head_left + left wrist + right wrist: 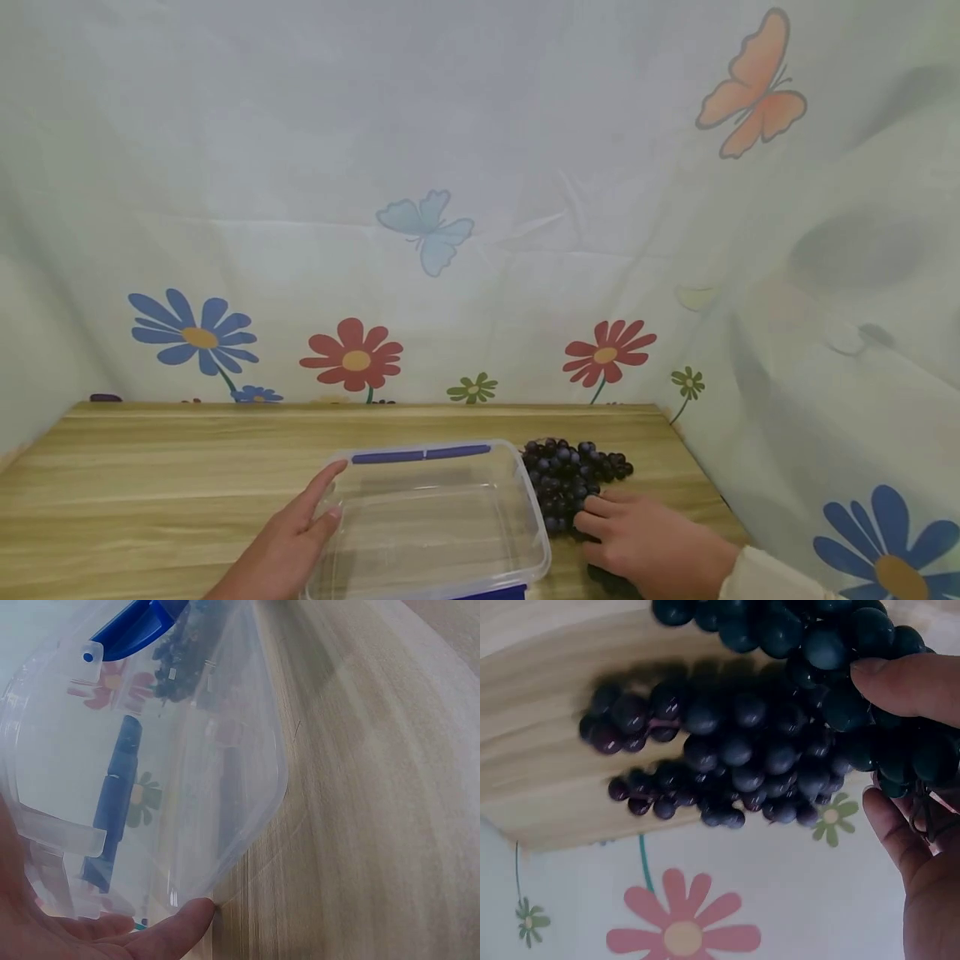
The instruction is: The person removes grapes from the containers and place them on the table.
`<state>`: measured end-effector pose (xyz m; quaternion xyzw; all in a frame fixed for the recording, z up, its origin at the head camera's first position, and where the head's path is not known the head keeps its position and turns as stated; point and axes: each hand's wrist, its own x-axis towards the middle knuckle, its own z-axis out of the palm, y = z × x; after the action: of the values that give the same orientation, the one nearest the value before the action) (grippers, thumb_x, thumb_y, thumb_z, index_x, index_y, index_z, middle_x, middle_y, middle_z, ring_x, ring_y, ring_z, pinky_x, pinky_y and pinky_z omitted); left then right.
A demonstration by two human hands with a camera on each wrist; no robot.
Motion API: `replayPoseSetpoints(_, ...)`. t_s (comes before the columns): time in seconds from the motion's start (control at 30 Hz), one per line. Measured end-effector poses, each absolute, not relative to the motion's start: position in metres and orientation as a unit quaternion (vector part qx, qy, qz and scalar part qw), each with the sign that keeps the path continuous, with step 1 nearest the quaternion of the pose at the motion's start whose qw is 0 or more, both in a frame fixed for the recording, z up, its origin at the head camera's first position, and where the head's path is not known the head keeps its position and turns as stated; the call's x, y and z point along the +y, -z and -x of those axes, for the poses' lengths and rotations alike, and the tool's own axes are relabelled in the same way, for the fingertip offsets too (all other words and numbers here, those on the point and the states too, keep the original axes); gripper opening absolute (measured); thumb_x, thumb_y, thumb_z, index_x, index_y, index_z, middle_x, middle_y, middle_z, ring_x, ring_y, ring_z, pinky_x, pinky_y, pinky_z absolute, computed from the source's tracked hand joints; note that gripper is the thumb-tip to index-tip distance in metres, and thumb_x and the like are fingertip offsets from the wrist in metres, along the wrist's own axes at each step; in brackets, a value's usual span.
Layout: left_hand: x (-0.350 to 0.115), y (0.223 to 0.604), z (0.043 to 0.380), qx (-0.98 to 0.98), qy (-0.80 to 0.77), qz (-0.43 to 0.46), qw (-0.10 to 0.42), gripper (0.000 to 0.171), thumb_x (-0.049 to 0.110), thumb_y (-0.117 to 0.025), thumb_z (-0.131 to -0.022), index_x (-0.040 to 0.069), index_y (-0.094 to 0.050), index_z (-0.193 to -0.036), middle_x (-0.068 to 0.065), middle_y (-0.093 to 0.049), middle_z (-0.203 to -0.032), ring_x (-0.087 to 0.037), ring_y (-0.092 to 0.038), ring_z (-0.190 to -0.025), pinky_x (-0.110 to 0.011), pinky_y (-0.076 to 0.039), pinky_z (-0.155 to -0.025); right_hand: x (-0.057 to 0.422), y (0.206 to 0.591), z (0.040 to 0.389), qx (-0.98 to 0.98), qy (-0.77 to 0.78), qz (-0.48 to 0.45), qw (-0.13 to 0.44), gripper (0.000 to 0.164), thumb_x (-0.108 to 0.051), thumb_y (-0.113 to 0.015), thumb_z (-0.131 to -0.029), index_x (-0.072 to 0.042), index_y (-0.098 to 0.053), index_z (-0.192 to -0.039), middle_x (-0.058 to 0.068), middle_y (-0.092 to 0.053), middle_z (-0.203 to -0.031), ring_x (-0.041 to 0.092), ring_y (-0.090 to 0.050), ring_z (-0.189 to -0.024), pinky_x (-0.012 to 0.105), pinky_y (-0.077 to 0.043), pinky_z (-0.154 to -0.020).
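Note:
A clear plastic box [420, 533] with blue clips [457, 452] stands on the wooden table, its top uncovered and nothing showing inside. At its left side, my left hand [281, 542] holds the wall, thumb over the rim; in the left wrist view a fingertip [199, 911] reaches the box's lower corner. To the right of the box lie dark purple grapes [558, 475]. My right hand [645, 533] is beside them, pinching a dark bunch of grapes [832, 645] between thumb and fingers. In the head view the hand mostly hides this bunch.
The wooden table [172, 483] runs back to a pale cloth backdrop [300, 125] printed with flowers and butterflies. More of the cloth hangs along the right side. The box's right rim is close to the lying grapes.

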<state>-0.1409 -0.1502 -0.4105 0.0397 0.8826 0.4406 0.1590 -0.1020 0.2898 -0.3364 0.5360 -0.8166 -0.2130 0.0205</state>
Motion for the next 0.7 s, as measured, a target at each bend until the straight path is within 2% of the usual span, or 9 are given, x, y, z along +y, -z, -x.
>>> replayPoseSetpoints(0.1, -0.15, 0.41, 0.141, 0.88, -0.445, -0.032, 0.163, 0.062, 0.038, -0.049, -0.111, 0.034, -0.022, -0.166, -0.026, -0.033, -0.167, -0.055, -0.035, -0.15, -0.075, -0.039, -0.109, 0.284, 0.342, 0.105, -0.82, 0.192, -0.54, 0.005, 0.037, -0.062, -0.05, -0.102, -0.032, -0.071, -0.11, -0.014, -0.061, -0.108, 0.003, -0.042, -0.087, 0.018, -0.042, -0.072)
replayPoseSetpoints(0.23, -0.15, 0.411, 0.141, 0.881, -0.445, -0.035, 0.158, 0.061, 0.037, -0.049, -0.111, 0.034, -0.023, -0.166, -0.026, -0.034, -0.167, -0.054, -0.035, -0.151, -0.074, -0.04, -0.109, 0.28, 0.353, 0.108, -0.825, 0.155, -0.544, -0.001, 0.024, -0.05, -0.056, -0.104, -0.033, -0.072, -0.111, -0.014, -0.062, -0.112, 0.001, -0.043, -0.085, 0.015, -0.038, -0.069)
replayPoseSetpoints(0.33, -0.15, 0.411, 0.141, 0.884, -0.442, -0.042, 0.15, 0.061, 0.035, -0.049, -0.111, 0.033, -0.023, -0.166, -0.027, -0.035, -0.166, -0.053, -0.037, -0.15, -0.073, -0.041, -0.109, 0.279, 0.361, 0.109, -0.829, 0.119, -0.546, 0.001, 0.018, -0.044, -0.059, -0.105, -0.034, -0.072, -0.112, -0.013, -0.064, -0.117, 0.001, -0.048, -0.088, 0.015, -0.041, -0.072)
replayPoseSetpoints(0.5, -0.149, 0.409, 0.14, 0.883, -0.442, -0.035, 0.155, 0.061, 0.037, -0.048, -0.111, 0.034, -0.023, -0.166, -0.026, -0.035, -0.166, -0.053, -0.038, -0.15, -0.073, -0.04, -0.11, 0.276, 0.369, 0.11, -0.833, 0.074, -0.548, -0.015, 0.026, -0.045, -0.053, -0.107, -0.035, -0.071, -0.124, -0.011, -0.066, -0.127, 0.003, -0.056, -0.102, 0.018, -0.049, -0.083)
replayPoseSetpoints(0.7, -0.148, 0.407, 0.14, 0.881, -0.442, -0.026, 0.165, 0.061, 0.038, -0.048, -0.111, 0.035, -0.022, -0.166, -0.026, -0.034, -0.167, -0.053, -0.038, -0.15, -0.074, -0.038, -0.111, 0.275, 0.371, 0.107, -0.836, 0.053, -0.545, -0.032, 0.034, -0.053, -0.048, -0.107, -0.04, -0.069, -0.131, -0.01, -0.065, -0.134, 0.007, -0.06, -0.115, 0.024, -0.052, -0.088)
